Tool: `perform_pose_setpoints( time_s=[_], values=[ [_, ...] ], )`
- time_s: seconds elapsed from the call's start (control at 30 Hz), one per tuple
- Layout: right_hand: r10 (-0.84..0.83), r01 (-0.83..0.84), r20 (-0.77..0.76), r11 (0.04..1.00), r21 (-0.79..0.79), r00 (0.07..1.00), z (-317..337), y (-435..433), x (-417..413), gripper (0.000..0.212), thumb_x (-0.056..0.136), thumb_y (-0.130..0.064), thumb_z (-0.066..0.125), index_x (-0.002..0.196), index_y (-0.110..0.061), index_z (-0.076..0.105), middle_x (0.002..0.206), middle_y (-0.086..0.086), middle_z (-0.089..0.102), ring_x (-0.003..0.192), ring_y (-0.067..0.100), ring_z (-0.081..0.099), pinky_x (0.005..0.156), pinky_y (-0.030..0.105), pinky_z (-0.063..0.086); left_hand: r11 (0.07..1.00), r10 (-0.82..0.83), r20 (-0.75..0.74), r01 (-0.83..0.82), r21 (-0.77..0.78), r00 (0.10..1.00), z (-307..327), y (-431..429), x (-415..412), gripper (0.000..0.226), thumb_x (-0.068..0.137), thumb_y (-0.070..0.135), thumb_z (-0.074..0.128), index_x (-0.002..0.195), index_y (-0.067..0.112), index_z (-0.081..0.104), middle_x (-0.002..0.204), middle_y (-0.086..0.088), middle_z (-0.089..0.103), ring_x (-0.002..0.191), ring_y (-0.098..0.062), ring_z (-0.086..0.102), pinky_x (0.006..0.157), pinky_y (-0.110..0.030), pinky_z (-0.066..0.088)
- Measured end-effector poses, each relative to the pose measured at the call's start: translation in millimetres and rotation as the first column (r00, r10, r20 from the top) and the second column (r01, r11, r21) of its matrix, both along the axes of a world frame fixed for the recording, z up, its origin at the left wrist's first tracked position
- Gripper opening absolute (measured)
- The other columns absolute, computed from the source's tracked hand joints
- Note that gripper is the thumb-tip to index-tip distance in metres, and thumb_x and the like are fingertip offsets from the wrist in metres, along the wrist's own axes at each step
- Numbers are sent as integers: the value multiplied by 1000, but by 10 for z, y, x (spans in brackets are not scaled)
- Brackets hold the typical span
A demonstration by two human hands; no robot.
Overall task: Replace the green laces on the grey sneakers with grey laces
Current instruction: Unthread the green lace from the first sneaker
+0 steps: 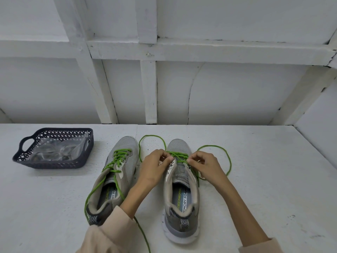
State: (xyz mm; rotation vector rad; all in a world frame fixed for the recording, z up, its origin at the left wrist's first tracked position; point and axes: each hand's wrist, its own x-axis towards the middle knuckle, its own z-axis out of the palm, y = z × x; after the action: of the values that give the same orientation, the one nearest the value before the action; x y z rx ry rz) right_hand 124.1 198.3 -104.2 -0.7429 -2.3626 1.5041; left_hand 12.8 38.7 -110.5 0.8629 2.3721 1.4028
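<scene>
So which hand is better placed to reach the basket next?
Left, probably. The basket sits left of both sneakers, on the left hand's side; the right hand would have to cross them. Both pinch the lace.

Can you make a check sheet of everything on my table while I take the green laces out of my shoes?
Surface: white table, a bit scuffed.
Job's things: two grey sneakers side by side, toes pointing away. The left sneaker is fully laced with its green lace, ends trailing toward you. The right sneaker has bare upper eyelets, and its loosened lace loops onto the table on both sides. Grey laces: not plainly seen.
Clutter: dark basket holding a clear plastic bag; contents unclear.
Grippers: left hand and right hand both pinch the loosened lace at the eyelets.
Cables: nothing seen.
Surroundings: white wall with beams.
</scene>
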Motion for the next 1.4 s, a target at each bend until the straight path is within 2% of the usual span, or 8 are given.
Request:
perform_pose_setpoints(
  time_s=[0.13,0.27,0.53,0.77,0.97,1.1,1.2,1.4],
  values=[
    [-65,62,-27,993,-100,998,2,-7,0,11,95,-17,57,84,-17,62,78,-2,66,64,9,56,50,14,38,999,45,-30,-46,-20,999,-4,9,-9,14,99,25,53,87,18,55,74,6,64,66,-14,56,69,-33,43],
    [-9,3,-34,986,-166,999,16,1,37,8,91,-22,66,89,-14,69,74,-7,64,64,4,56,51,10,39,999,0,51,-2,41,999,-2,-8,-17,10,95,25,60,86,21,62,73,9,65,63,-6,57,67,-29,48],
    [-58,46,-47,974,-222,997,45,39,35,10,96,-15,57,92,-8,63,81,1,70,65,10,56,45,18,38,997,45,76,-50,61,996,-41,-15,-58,14,98,16,53,86,22,56,82,5,69,81,-17,66,76,-29,47],
    [14,-16,-24,995,-100,1000,-21,68,70,3,86,-17,72,85,-15,74,76,-4,65,63,1,53,49,8,36,998,-49,46,46,47,998,-40,-22,-41,10,92,21,65,83,23,63,74,9,63,69,-10,57,73,-36,49],
    [-116,84,-123,968,-239,986,56,57,62,8,94,-10,59,87,-10,62,86,13,71,57,13,57,44,9,37,984,73,142,-95,152,987,-63,-8,-23,13,97,18,56,84,20,57,80,4,70,78,-17,66,74,-30,50],
    [-27,23,-41,994,-103,999,20,63,58,6,85,-21,73,85,-16,73,79,-2,67,61,3,53,49,10,36,996,-16,121,4,94,993,-86,-13,-29,22,88,36,65,90,13,66,79,5,66,72,-9,59,74,-31,49],
    [-8,3,-46,994,-106,999,17,51,47,7,83,-20,75,81,-13,73,74,-5,66,57,-3,52,50,9,35,995,-24,95,15,94,995,-81,-7,-38,10,91,23,65,85,15,63,75,3,64,69,-12,56,72,-35,48],
    [-187,163,-114,968,-188,976,12,51,87,9,88,-22,69,83,-15,70,80,-5,65,67,12,54,56,19,37,976,106,140,-130,177,984,-88,-16,-3,9,94,22,61,85,19,61,80,7,67,76,-5,60,73,-28,47]
  ],
)
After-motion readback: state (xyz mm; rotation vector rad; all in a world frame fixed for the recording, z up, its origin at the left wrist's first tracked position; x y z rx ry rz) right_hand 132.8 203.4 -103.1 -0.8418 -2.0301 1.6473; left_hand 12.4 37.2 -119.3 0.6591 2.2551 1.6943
